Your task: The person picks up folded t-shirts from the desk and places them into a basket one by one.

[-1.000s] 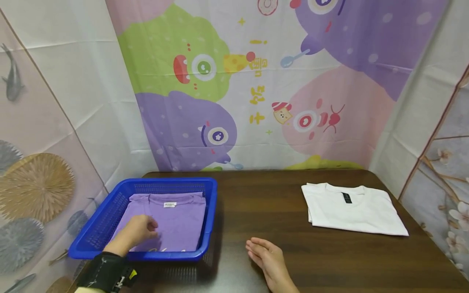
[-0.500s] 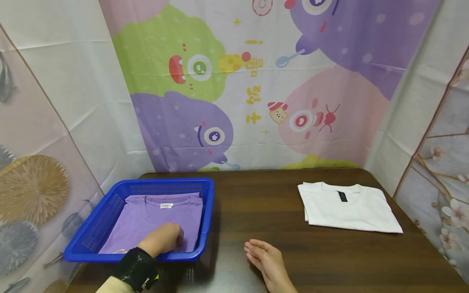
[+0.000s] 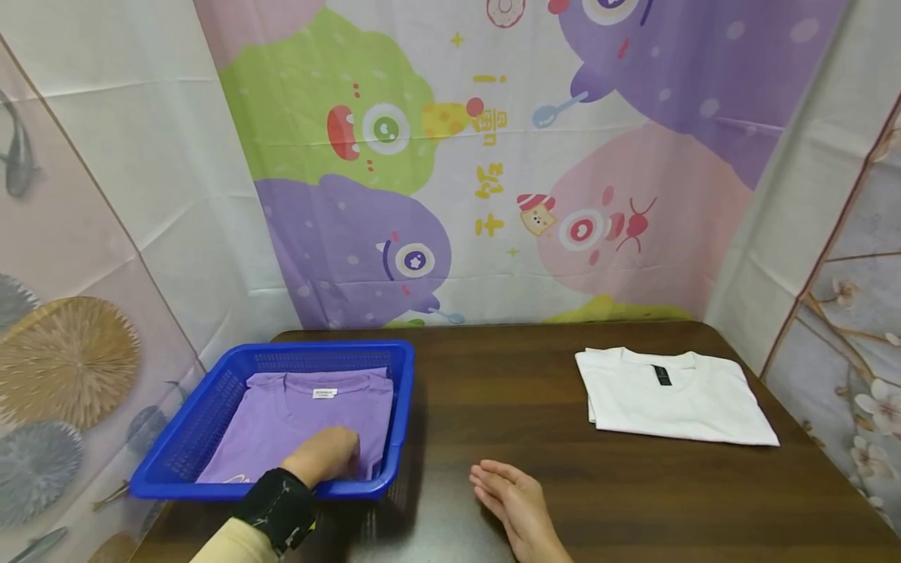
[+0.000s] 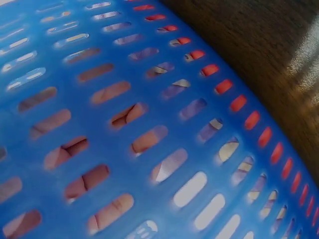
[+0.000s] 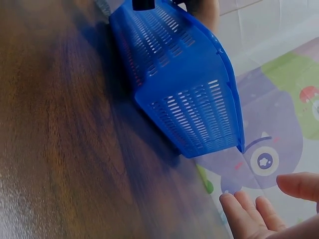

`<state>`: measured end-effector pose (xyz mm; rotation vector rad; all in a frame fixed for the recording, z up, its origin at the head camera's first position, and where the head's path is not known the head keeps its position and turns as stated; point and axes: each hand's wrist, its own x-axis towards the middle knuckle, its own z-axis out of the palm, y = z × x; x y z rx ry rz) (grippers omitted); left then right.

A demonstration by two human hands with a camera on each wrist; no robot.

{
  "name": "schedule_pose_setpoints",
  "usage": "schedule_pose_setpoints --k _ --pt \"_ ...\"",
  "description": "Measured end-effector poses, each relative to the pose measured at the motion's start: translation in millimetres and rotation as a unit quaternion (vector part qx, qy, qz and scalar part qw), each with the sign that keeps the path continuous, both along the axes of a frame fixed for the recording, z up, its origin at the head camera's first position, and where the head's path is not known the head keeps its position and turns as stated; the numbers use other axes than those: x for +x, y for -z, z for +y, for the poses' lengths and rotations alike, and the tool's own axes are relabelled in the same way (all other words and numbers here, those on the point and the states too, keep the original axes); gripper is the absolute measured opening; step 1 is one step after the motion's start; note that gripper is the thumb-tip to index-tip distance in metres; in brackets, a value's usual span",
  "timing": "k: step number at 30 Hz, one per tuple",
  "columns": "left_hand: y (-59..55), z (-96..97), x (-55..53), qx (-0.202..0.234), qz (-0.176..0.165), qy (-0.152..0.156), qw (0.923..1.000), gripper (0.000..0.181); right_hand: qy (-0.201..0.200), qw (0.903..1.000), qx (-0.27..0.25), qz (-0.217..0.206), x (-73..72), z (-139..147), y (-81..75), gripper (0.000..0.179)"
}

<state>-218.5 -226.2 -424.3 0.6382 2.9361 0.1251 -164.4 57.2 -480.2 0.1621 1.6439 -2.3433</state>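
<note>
A folded purple T-shirt point(image 3: 303, 418) lies in the blue plastic basket point(image 3: 406, 391) on the left of the table. My left hand point(image 3: 327, 456) reaches over the basket's near rim, fingers pointing down at the shirt's near right part; the fingertips are hidden in the head view. Through the slots of the basket wall point(image 4: 124, 169), the left wrist view shows parts of the fingers point(image 4: 112, 211), too broken up to tell their grip. My right hand point(image 3: 515, 504) is held apart from the basket with fingers extended and holding nothing; its fingers point(image 5: 237, 211) show in the right wrist view.
A folded white T-shirt point(image 3: 669, 403) with a black neck label lies at the right of the dark wooden table point(image 3: 486, 391). Behind the table hangs a cartoon-printed cloth point(image 3: 486, 274). Patterned cloth walls stand at both sides.
My left hand has moved right across the purple T-shirt, from its left part to its near right part, and now reaches lower. My right hand has hardly moved.
</note>
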Motion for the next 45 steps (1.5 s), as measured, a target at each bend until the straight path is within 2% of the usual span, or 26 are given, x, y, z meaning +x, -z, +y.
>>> schedule_pose_setpoints --k 7,11,14,16,17,22,26,31,34,38,41,43,45 --pt "0.6 -7.2 0.9 0.042 -0.04 -0.02 0.9981 0.01 0.008 1.0 0.005 0.002 1.4 3.8 -1.0 0.049" --pt "-0.1 -12.8 1.3 0.072 -0.03 0.016 0.9968 0.008 0.007 0.9999 0.01 0.004 1.3 6.0 -1.6 0.049" --pt "-2.0 -21.4 2.2 0.114 -0.043 0.038 0.9919 0.008 0.004 0.9999 0.012 -0.001 1.5 7.3 -1.9 0.049" --pt "-4.1 -29.9 4.7 0.144 -0.053 0.03 0.9877 0.012 0.001 0.9999 0.015 -0.004 1.5 8.6 -2.1 0.049" --pt "-5.2 -34.7 6.3 0.153 -0.048 0.023 0.9869 0.013 0.001 0.9999 0.016 -0.005 1.3 9.6 -2.2 0.049" --pt "-12.7 -56.3 22.1 0.174 0.008 -0.032 0.9842 0.015 0.003 0.9996 0.026 -0.006 0.4 13.8 -4.5 0.051" --pt "-22.6 -58.8 34.8 0.194 0.032 -0.08 0.9772 0.017 0.008 0.9995 0.029 -0.002 -0.9 16.6 -7.6 0.054" --pt "-32.1 -38.2 46.1 0.216 0.09 -0.12 0.9649 0.014 0.024 0.9994 0.024 0.002 -3.1 22.3 -9.0 0.052" --pt "-35.1 -16.9 51.3 0.25 0.127 -0.131 0.9509 0.011 0.033 0.9993 0.018 0.006 -3.8 26.6 -10.0 0.048" --pt "-38.5 16.6 54.4 0.321 0.143 -0.116 0.9291 0.01 0.043 0.9989 0.017 0.009 -5.2 33.7 -13.1 0.046" --pt "-42.1 43.2 55.2 0.359 0.151 -0.1 0.9154 0.012 0.052 0.9984 0.02 0.008 -6.4 39.8 -15.5 0.045" --pt "-43.7 60.7 54.8 0.373 0.165 -0.088 0.9087 0.013 0.059 0.998 0.022 0.007 -6.8 43.4 -17.2 0.045" --pt "-44.4 77.4 54.0 0.384 0.165 -0.083 0.9048 0.013 0.068 0.9974 0.024 0.004 -7.1 46.7 -18.6 0.045"
